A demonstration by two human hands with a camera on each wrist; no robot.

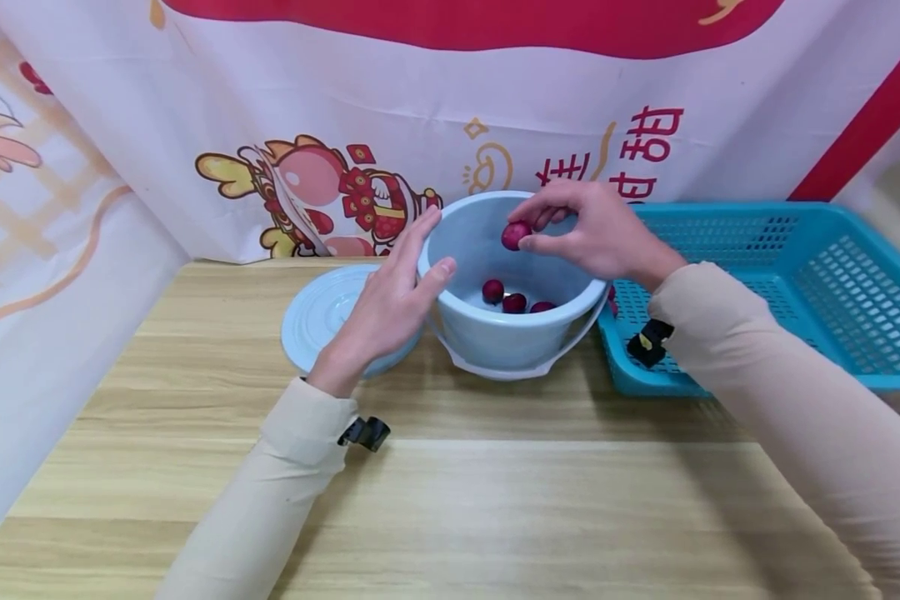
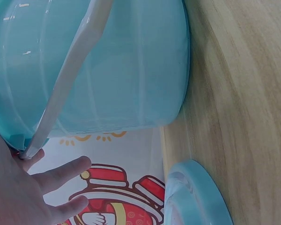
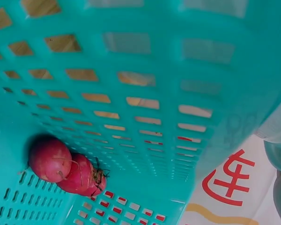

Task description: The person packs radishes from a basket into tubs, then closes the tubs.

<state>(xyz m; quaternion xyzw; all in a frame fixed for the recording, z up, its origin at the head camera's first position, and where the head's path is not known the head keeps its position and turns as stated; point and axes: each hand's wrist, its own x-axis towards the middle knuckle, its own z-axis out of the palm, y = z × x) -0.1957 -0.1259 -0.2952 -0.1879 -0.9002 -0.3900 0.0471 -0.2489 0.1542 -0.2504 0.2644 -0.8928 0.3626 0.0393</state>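
A light blue bucket stands upright on the table with several red radishes at its bottom. My right hand pinches one red radish between thumb and fingertips above the bucket's mouth. Along the bucket's left side lies my left hand, fingers fairly straight and thumb at the rim. In the left wrist view those fingers spread past the pale bucket handle. Two more radishes lie in a corner of the teal basket, seen in the right wrist view.
The teal mesh basket stands close to the bucket's right side, under the right forearm. A round light blue lid lies flat on the wooden table at the left, partly behind the left hand. A printed cloth hangs along the back.
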